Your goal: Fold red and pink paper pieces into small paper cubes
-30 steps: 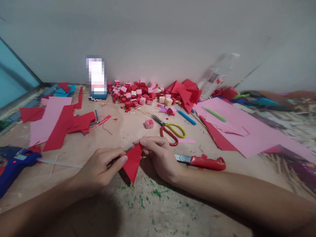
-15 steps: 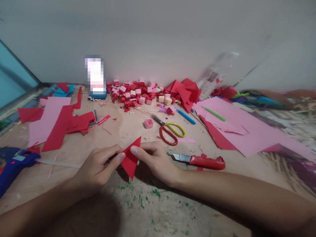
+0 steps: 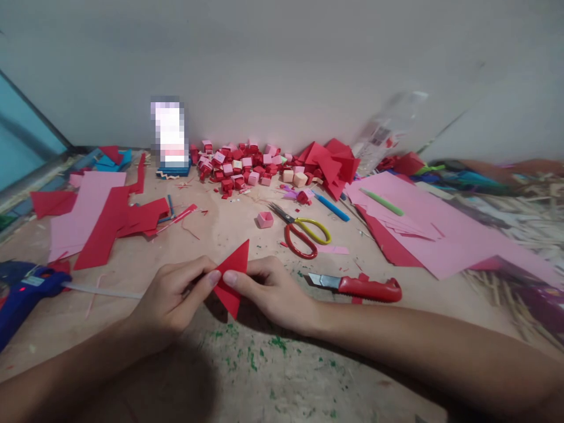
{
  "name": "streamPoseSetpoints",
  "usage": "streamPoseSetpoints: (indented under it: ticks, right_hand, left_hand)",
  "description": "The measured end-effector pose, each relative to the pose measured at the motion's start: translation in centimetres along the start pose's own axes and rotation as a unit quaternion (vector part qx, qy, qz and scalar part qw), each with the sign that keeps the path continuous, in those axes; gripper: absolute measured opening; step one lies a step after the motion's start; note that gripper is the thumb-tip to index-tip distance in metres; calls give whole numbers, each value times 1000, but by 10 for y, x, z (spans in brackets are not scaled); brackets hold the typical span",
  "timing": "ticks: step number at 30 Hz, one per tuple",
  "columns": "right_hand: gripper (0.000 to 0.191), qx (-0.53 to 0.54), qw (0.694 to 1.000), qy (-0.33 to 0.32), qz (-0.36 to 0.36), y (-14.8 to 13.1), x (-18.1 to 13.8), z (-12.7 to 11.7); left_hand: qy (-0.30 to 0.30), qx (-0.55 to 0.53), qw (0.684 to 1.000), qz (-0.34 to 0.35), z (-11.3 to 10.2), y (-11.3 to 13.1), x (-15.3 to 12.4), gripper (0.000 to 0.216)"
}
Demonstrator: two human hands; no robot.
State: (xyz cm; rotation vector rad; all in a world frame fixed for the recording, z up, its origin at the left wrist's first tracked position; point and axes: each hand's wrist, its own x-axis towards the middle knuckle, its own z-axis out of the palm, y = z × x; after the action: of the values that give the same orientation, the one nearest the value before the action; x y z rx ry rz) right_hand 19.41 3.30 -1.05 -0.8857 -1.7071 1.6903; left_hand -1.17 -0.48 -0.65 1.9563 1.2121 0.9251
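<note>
Near the front edge of the table (image 3: 211, 235), centre: left hand (image 3: 176, 296) and right hand (image 3: 275, 291) meet on one red paper piece (image 3: 232, 281). Both hands are closed in a pinch, thumb and fingertips pressed on the paper from either side, and it is held just above the table top.

Progress, as a judgement: the folding is at an early to middle stage. The piece is already a flat, folded triangle-like form but not a closed shape. A heap of small red and pink cubes (image 3: 247, 167) sits against the back wall, and a lone pink box (image 3: 265, 220) lies nearer. Uncut pink sheets (image 3: 423, 235) to the right and red strips (image 3: 110, 226) to the left suggest plenty of stock remains.

The piece is matte red with sharp creases, one point up and one point down. Its underside is hidden.

Scissors (image 3: 304, 232) and utility knife (image 3: 361, 288) lie untouched just beyond the right hand; glue gun (image 3: 26, 291) far left.
</note>
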Motion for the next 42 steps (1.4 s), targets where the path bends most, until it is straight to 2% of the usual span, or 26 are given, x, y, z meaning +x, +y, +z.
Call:
streamPoseSetpoints:
  ticks: [10, 17, 24, 36, 42]
  right_hand:
    - [56, -56, 998, -22, 6, 3, -1, -1]
    - [59, -81, 994, -71, 10, 2, -1, -2]
    - [60, -118, 991, -62, -2, 2, -2, 0]
    - [60, -142, 988, -64, -18, 4, -2, 1]
    - [56, -148, 986, -71, -17, 4, -3, 0]
  left_hand:
    - [24, -5, 1000, -11, 1, 7, -2, 29]
    - [49, 4, 998, -24, 1, 5, -3, 30]
    - [79, -11, 996, -31, 3, 5, -4, 29]
    - [91, 4, 996, -26, 2, 5, -4, 30]
    - [108, -15, 993, -46, 4, 6, -5, 28]
